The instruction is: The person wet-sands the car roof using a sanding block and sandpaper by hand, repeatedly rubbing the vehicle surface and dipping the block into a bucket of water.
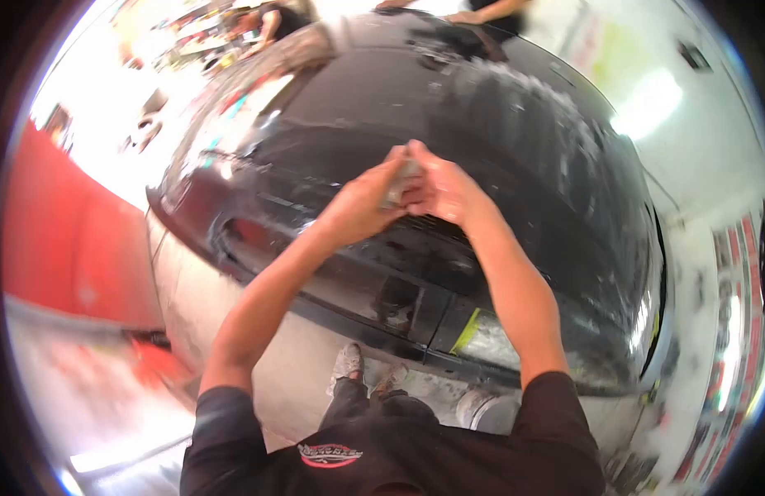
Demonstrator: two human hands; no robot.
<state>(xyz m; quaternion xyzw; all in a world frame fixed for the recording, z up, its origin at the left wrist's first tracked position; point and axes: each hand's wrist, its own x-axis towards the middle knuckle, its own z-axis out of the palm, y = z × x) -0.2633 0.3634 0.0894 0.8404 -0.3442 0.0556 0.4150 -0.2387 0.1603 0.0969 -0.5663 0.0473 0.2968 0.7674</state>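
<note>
Over the front of a wet black car [349, 91] my two hands are raised close together, fingertips nearly meeting. My left hand [366, 202] and my right hand [440, 188] both have bent fingers around a small greyish piece [403, 183] between them. Blur hides what this piece is and which fingers press on it. Whitish streaks and wet patches lie on the car's dark surface beyond my hands. Below them is the front bumper, with a clear panel [491, 341] edged in yellow-green tape.
A red panel [77, 240] stands at the left. A bucket [486, 412] is on the floor by my shoes [348, 364]. Two people [279, 21] [498, 12] are at the car's far side. A white wall [705, 140] runs along the right.
</note>
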